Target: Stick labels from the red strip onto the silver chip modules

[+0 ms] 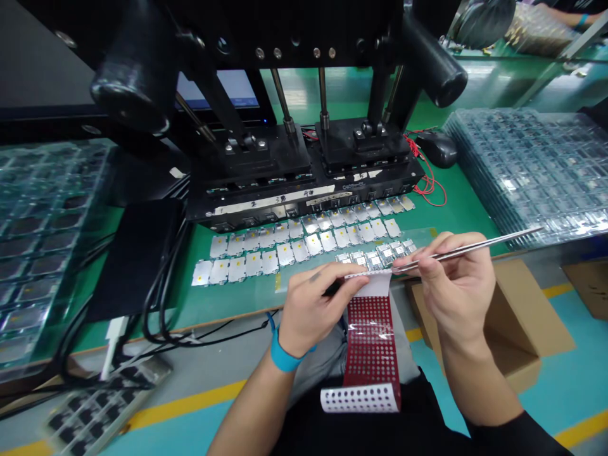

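My left hand (pixel 313 304), with a blue wrist strap (pixel 285 354), pinches the top of a sheet of small round stickers (pixel 370 335). The sheet hangs down over my lap, dark red with rows of dots, and its white lower end (pixel 361 399) curls up. In my right hand (pixel 458 297) is a pair of tweezers (pixel 489 244), its tips close to the sheet's upper edge. Whether the tips hold a sticker is too small to tell. Just beyond my hands lie rows of small circuit boards with silver shields (pixel 285 253), many bearing a yellow dot.
A black test fixture (pixel 304 190) with lever handles stands behind the boards. Stacked clear trays (pixel 536 171) sit at right, more trays (pixel 33 253) at left. A mouse (pixel 437 149), black cables (pixel 164 297) and an open cardboard box (pixel 508 335) surround the bench.
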Action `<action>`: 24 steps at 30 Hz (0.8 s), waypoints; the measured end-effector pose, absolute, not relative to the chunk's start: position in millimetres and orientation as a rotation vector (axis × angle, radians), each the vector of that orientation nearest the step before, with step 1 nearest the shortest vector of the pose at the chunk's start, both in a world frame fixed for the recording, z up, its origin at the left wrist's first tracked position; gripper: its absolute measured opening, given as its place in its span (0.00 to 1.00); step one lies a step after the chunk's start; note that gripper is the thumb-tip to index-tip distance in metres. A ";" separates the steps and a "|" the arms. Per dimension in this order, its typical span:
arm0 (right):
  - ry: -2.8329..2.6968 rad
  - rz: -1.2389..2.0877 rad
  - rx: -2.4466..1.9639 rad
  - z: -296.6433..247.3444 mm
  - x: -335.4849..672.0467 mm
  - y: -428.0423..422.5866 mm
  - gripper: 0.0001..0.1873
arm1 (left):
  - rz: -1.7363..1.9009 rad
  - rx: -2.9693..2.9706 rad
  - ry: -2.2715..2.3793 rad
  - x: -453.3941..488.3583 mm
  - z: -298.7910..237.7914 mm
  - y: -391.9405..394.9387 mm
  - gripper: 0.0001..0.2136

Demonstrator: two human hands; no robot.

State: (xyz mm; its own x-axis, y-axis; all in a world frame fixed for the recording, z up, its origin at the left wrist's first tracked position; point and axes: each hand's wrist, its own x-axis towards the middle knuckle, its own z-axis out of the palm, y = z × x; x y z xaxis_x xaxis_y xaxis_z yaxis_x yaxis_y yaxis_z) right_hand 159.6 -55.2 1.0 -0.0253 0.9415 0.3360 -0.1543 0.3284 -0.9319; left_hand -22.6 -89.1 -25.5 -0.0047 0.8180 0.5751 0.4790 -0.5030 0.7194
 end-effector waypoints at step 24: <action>-1.146 1.188 -0.700 -0.9 156.6 -57.3 0.13 | 1.443 1.972 1.384 -23.5 -19.5 -91.6 0.05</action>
